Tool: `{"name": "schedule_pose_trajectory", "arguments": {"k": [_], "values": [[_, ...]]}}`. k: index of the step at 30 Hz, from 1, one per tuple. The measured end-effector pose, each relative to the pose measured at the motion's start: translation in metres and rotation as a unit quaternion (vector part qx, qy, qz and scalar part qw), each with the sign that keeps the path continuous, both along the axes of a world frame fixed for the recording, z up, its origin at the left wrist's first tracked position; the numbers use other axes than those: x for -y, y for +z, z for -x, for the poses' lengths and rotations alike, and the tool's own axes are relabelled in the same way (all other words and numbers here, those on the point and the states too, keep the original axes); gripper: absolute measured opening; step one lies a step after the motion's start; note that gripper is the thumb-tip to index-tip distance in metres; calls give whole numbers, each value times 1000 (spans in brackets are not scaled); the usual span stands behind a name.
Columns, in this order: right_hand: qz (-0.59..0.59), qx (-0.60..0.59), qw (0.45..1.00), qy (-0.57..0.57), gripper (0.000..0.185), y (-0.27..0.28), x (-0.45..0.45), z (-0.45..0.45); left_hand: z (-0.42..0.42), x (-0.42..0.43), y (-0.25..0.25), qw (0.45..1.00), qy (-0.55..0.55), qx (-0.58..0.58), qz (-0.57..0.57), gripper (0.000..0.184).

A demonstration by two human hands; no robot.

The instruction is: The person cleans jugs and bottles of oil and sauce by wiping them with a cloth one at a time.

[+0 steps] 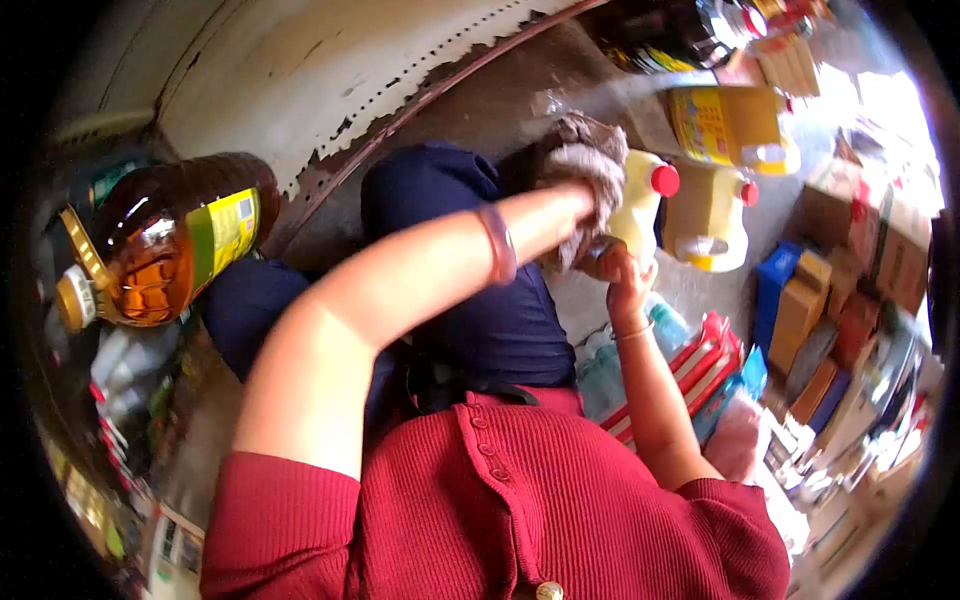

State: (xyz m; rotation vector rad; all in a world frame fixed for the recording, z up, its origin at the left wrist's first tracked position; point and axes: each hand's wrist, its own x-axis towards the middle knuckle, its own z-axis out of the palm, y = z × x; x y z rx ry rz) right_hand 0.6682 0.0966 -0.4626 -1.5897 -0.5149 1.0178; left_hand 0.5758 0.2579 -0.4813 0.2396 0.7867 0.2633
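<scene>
A grey-brown cloth covers most of my left hand, which is closed on it with the fingers hidden in its folds. The cloth lies against a pale yellow plastic jug with a red cap. My right hand is closed on the near part of this jug, its fingers partly seen. The jug leans at a tilt beside my knee. Just right of it, a similar red-capped jug with a handle stands apart from my hands.
A big bottle of amber oil is close on the left. Beyond the jugs are a yellow-labelled jug and a dark bottle. Cardboard boxes pile up at right. Red-and-white packs lie near my right arm. A worn white panel runs behind.
</scene>
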Motion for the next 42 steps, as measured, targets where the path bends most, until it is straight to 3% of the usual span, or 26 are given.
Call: {"name": "schedule_pose_trajectory", "arguments": {"k": [1,3,4,5,6,7,9,10,11,13,14,15,16,18,19,20,23,25,27,31,33,34,35,37,39,42], "values": [[9,-40,998,45,21,0,4,-8,12,-21,43,993,-82,70,45,20],[10,-25,1000,-11,25,-4,9,-5,9,-49,38,979,-173,106,35,26],[35,7,999,-22,28,-3,8,-7,4,-57,42,976,-203,77,-32,43],[58,34,997,-30,31,-5,8,-8,-2,-65,38,945,-281,26,-168,46],[66,94,992,-50,31,-7,14,-8,-4,-71,49,932,-322,22,-162,42],[70,224,971,34,23,-9,13,-13,7,-75,49,935,-292,54,-195,40],[62,504,850,138,27,-9,14,-21,28,-81,49,933,-226,117,-255,35],[46,291,951,95,25,0,2,-8,-16,-81,13,828,-286,16,-482,30],[41,276,957,83,19,3,6,-15,-47,-74,12,604,-291,-99,-735,35],[35,419,897,133,10,-4,21,-24,-21,-76,22,630,-320,-119,-698,34],[27,447,883,142,11,-11,26,-28,-21,-79,16,566,-340,-144,-737,34],[37,401,906,126,12,-1,20,-23,-18,-80,22,499,-348,-161,-778,35],[47,273,957,84,14,12,8,-10,-15,-80,20,463,-314,-161,-813,33],[59,123,990,36,22,33,-11,8,-7,-77,10,460,-283,-159,-826,33],[79,146,985,39,21,40,-15,10,-3,-74,3,470,-270,-161,-825,33],[80,95,991,45,21,44,-19,12,2,-70,-4,478,-259,-163,-823,32],[160,94,981,63,22,66,-24,13,9,-58,-24,505,-222,-175,-815,32],[154,67,985,48,25,77,-31,17,12,-51,-36,522,-195,-183,-810,32],[172,62,983,-31,24,79,-27,25,10,-46,-47,535,-168,-183,-808,33],[83,94,988,-86,20,49,-14,34,3,-43,-69,543,-114,-160,-817,33],[55,101,988,-100,20,47,8,37,5,-43,-60,523,-129,-134,-832,33],[21,79,991,-111,16,41,26,37,4,-47,-29,365,-222,-166,-889,33],[-11,58,991,-121,14,37,45,39,-3,-44,-46,386,-213,-121,-889,32],[-10,100,988,-119,15,32,78,46,-4,-32,-14,400,-153,72,-901,33],[16,74,985,-154,16,32,101,53,-15,-19,-18,464,-167,164,-854,36],[23,89,977,-190,25,27,134,62,-25,-9,-45,434,-204,242,-843,59]]}}
